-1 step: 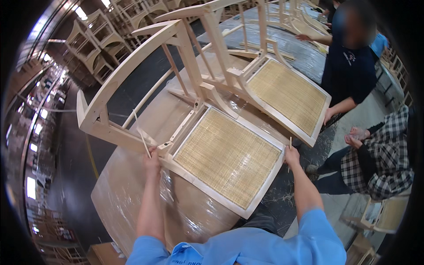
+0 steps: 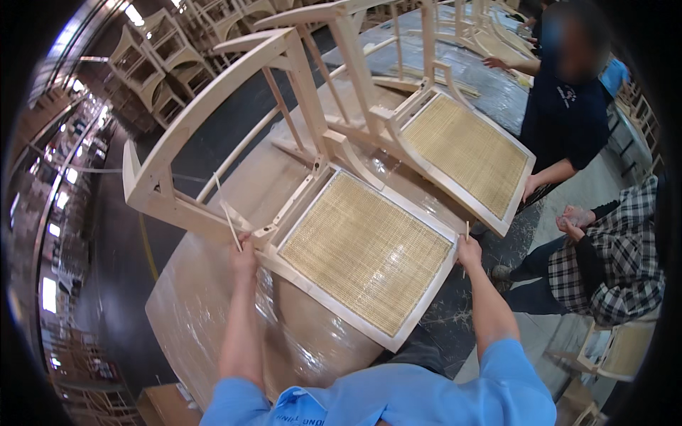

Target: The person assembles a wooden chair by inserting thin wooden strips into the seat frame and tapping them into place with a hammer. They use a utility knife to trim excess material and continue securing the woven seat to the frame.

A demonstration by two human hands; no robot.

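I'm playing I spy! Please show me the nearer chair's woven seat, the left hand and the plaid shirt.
Nearer woven seat (image 2: pixel 367 252): head view, weave's middle.
Left hand (image 2: pixel 245 261): head view, its back.
Plaid shirt (image 2: pixel 629 252): head view, torso part.

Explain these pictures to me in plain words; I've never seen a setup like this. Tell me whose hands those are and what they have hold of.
There is no machine here: the hands are a person's own bare ones. A wide fisheye camera on that person's head looks down, so straight edges bend near the rim.

On the table, covered in shiny clear film, is a nearer chair of pale wood with a woven seat. The left hand is at the seat's left corner with a thin pale strip between its fingers; the right hand is at the right corner, with a shorter strip poking out.

Beyond is a second chair, with a co-worker's hand at its edge.
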